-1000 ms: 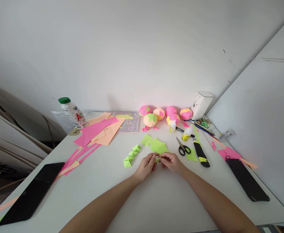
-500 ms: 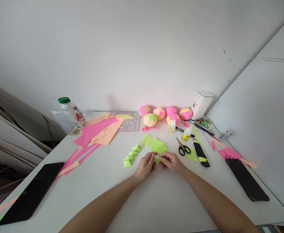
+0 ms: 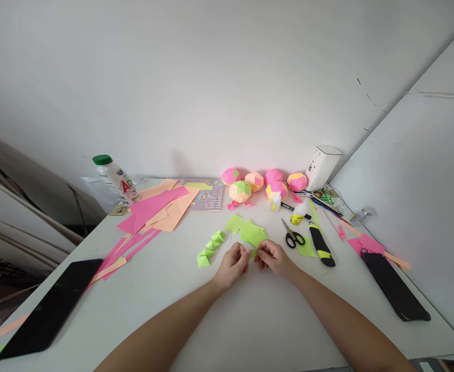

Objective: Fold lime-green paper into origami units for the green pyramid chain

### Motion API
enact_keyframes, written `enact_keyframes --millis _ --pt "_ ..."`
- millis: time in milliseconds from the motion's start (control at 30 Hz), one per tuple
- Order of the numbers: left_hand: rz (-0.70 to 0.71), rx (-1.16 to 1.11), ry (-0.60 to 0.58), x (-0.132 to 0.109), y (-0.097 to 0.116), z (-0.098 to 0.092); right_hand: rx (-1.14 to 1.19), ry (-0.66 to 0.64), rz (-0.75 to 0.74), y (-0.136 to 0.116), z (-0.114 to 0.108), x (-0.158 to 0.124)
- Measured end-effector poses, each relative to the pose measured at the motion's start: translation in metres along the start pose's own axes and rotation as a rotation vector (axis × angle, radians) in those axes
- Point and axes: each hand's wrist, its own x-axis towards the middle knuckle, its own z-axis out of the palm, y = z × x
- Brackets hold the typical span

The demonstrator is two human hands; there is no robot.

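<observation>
Between my two hands is a small piece of green paper (image 3: 253,253), mostly hidden by my fingers. My left hand (image 3: 234,262) is closed at its left edge, thumb against the fingers. Pinched on the other side, my right hand (image 3: 274,258) has its fingertips on the same paper. Just beyond my hands lie several green paper squares (image 3: 252,232) in a loose pile, with one more green square (image 3: 234,223) to their left. A row of folded green paper pieces (image 3: 210,249) stands left of my left hand.
Scissors (image 3: 294,237), a box cutter (image 3: 322,247) and two glue bottles (image 3: 298,213) lie to the right. Several faceted paper balls (image 3: 239,191) line the wall. Pink and orange sheets (image 3: 149,209), a white bottle (image 3: 116,178) and a black tablet (image 3: 52,310) are at left; a black phone (image 3: 396,287) at right.
My fingers have shifted slightly around the small green paper, and less of it shows. The things on the table have stayed where they were.
</observation>
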Motion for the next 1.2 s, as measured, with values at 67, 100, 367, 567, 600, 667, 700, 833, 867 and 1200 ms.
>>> enact_keyframes --millis 67,100,367,567,600,667,700,833,867,1200 --pt "0.02 0.115 -0.044 -0.0005 0.0006 -0.0017 -0.005 -0.005 -0.001 -0.0017 0.0001 -0.0001" --pt "0.029 0.157 -0.06 -0.0007 0.0011 -0.0023 -0.005 -0.007 -0.004 -0.0025 0.0002 -0.0002" --pt "0.024 0.191 -0.033 -0.0008 0.0052 -0.0014 0.013 -0.009 -0.003 -0.0046 0.0003 0.0003" --pt "0.005 0.142 -0.026 -0.0004 0.0044 -0.0004 0.02 -0.018 -0.006 -0.002 -0.0006 0.0001" --pt "0.004 0.138 -0.027 -0.0002 0.004 -0.0004 0.018 -0.019 -0.004 -0.0023 -0.0007 0.0" --pt "0.004 0.13 -0.027 0.0002 0.0031 -0.0004 0.012 -0.018 0.001 -0.0032 -0.0007 -0.0002" --pt "0.005 0.125 -0.027 0.0004 0.0027 -0.0004 0.008 -0.017 0.002 -0.0034 -0.0007 -0.0002" --pt "0.002 0.109 -0.023 0.0009 0.0021 -0.0003 -0.011 -0.014 0.0 -0.0023 -0.0009 0.0001" --pt "-0.002 0.107 -0.021 0.0008 0.0024 -0.0003 -0.013 -0.014 0.0 -0.0016 -0.0009 0.0002" --pt "0.041 0.171 -0.029 0.0005 0.0063 -0.0011 -0.014 -0.029 -0.046 0.0008 -0.0006 0.0007"
